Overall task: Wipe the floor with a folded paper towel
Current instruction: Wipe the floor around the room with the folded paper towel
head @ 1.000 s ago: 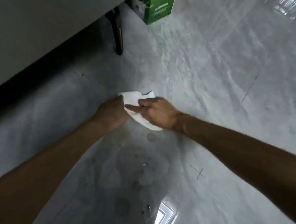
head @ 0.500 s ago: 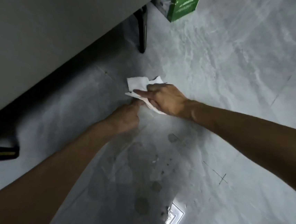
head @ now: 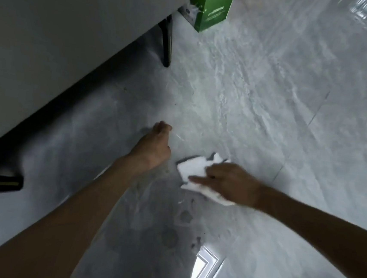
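Note:
A white folded paper towel (head: 192, 170) lies on the glossy grey marble floor (head: 259, 106). My right hand (head: 229, 183) lies flat on top of it and presses it down, thumb stretched along its near edge; part of the towel sticks out beyond the fingers. My left hand (head: 155, 145) is to the left of the towel and apart from it, fingers curled into a loose fist, holding nothing, knuckles close to the floor. Several dark spots (head: 185, 216) mark the floor just in front of the towel.
A grey piece of furniture (head: 65, 26) fills the upper left, standing on black legs (head: 167, 43) with a dark gap under it. A green box (head: 213, 7) stands on the floor behind it. A bright window reflection (head: 203, 268) shows near the bottom edge.
My left hand has let go of the towel and drawn away to the left. My right hand has slid the towel right and nearer to me, now flat on it.

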`<action>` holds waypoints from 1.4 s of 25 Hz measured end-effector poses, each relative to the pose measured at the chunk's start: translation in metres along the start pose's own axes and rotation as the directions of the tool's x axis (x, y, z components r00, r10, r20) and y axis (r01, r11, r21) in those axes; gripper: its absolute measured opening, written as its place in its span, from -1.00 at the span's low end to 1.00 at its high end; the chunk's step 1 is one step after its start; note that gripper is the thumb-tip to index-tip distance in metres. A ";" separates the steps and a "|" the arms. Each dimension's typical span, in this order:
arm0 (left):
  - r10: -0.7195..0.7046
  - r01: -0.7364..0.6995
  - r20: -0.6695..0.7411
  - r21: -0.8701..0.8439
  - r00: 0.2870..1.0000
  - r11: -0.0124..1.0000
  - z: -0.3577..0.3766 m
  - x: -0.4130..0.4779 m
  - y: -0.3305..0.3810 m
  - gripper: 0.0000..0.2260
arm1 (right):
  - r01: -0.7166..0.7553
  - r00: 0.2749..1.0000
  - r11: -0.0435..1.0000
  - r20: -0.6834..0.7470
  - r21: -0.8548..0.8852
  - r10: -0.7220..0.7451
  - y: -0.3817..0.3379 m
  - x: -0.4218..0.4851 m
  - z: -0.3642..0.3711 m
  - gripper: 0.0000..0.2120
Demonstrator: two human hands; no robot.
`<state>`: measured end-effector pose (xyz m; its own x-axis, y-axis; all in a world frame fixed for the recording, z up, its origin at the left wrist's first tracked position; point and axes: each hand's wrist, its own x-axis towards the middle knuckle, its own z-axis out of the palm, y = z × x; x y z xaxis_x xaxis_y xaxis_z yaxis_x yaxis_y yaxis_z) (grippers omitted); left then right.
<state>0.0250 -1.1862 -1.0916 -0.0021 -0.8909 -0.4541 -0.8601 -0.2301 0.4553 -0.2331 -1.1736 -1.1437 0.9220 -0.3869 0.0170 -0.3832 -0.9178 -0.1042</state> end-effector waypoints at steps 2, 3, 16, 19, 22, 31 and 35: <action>0.004 -0.004 0.002 0.009 1.000 1.000 0.005 -0.014 -0.001 -0.49 | -0.374 0.924 0.927 -0.106 -0.044 0.368 0.039 -0.018 -0.016 -0.62; 0.000 0.000 0.004 0.012 1.000 1.000 0.007 -0.023 -0.005 -0.49 | -0.662 0.742 0.749 -0.154 -0.016 0.652 0.051 -0.022 -0.024 -0.62; -0.078 0.079 -0.085 0.003 0.993 0.997 -0.017 -0.100 -0.065 -0.53 | -0.518 0.850 0.850 -0.160 -0.090 0.502 0.070 0.104 -0.036 -0.61; -0.104 0.105 -0.058 0.023 0.993 0.994 -0.020 -0.106 -0.080 -0.51 | -0.923 0.335 0.354 -0.138 0.150 0.932 0.089 0.148 -0.035 -0.61; -0.149 0.148 -0.022 -0.019 0.989 0.989 -0.018 -0.113 -0.085 -0.50 | -0.717 0.686 0.688 -0.064 0.115 0.725 0.007 0.198 -0.010 -0.61; -0.128 0.127 -0.020 -0.018 0.992 0.992 -0.001 -0.110 -0.078 -0.48 | -0.764 0.623 0.639 -0.158 0.090 0.766 0.080 0.140 -0.035 -0.58; -0.133 0.130 0.017 0.097 0.991 0.987 0.010 -0.108 -0.072 -0.36 | -0.579 0.787 0.808 -0.181 0.112 0.590 -0.020 0.121 0.013 -0.63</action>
<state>0.0817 -1.0696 -1.0831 0.1032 -0.8456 -0.5237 -0.8983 -0.3053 0.3159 -0.1127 -1.2006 -1.1524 0.4898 -0.8618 0.1316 -0.8370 -0.5071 -0.2054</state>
